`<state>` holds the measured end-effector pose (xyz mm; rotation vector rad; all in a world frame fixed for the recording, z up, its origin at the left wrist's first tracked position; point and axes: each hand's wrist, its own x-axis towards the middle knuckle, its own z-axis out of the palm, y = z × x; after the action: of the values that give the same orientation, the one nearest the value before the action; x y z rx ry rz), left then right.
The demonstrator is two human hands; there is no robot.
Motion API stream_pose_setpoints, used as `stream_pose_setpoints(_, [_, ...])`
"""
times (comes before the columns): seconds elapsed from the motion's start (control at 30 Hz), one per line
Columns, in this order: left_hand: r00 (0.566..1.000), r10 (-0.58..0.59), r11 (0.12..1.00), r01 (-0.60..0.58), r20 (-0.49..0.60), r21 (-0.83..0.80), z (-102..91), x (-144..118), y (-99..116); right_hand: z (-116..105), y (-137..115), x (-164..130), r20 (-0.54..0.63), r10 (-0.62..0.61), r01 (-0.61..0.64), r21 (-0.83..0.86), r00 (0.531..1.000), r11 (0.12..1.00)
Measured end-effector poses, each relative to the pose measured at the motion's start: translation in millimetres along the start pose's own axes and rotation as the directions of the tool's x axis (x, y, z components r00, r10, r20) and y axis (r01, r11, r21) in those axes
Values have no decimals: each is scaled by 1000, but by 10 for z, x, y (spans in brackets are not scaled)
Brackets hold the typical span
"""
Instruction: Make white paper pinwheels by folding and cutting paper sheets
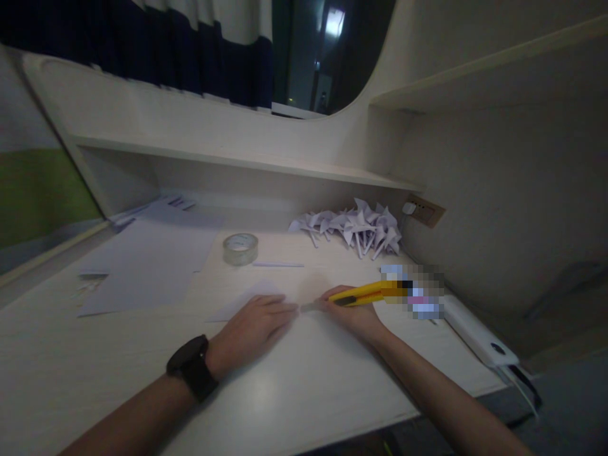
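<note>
Our left hand (254, 329) flat on a paper sheet (247, 301), our right hand (354, 313) gripping a yellow knife (365, 293), tape roll (240, 248) behind on the surface (285, 392)

This looks like a study nook in a home or dorm room: a pale built-in surface (118, 373) sits under a long shelf (237, 161), with a dark window (323, 57) and striped curtain (156, 44) above. Loose paper sheets (147, 266), a roll of clear tape (240, 248), a heap of folded paper pinwheels (356, 229) and a wall socket (422, 211) suggest desk craftwork
</note>
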<state>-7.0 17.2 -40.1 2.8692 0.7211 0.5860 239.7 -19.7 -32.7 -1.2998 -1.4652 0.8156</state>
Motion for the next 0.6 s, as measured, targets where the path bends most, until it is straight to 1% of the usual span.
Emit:
stream_pose_setpoints(0.13, [1000, 5, 1000, -5, -3, 28, -20, 2, 14, 0, -19, 6, 5, -21, 21, -5, 1000, 1000])
stream_pose_setpoints(0.3, [1000, 7, 999, -8, 19, 43, -61, 13, 32, -11, -38, 8, 29, -23, 23, 23, 999, 999])
stream_pose_setpoints(0.6, [1000, 7, 999, -8, 7, 35, -26, 2, 8, -19, -46, 5, 33, -41, 40, 30, 999, 999])
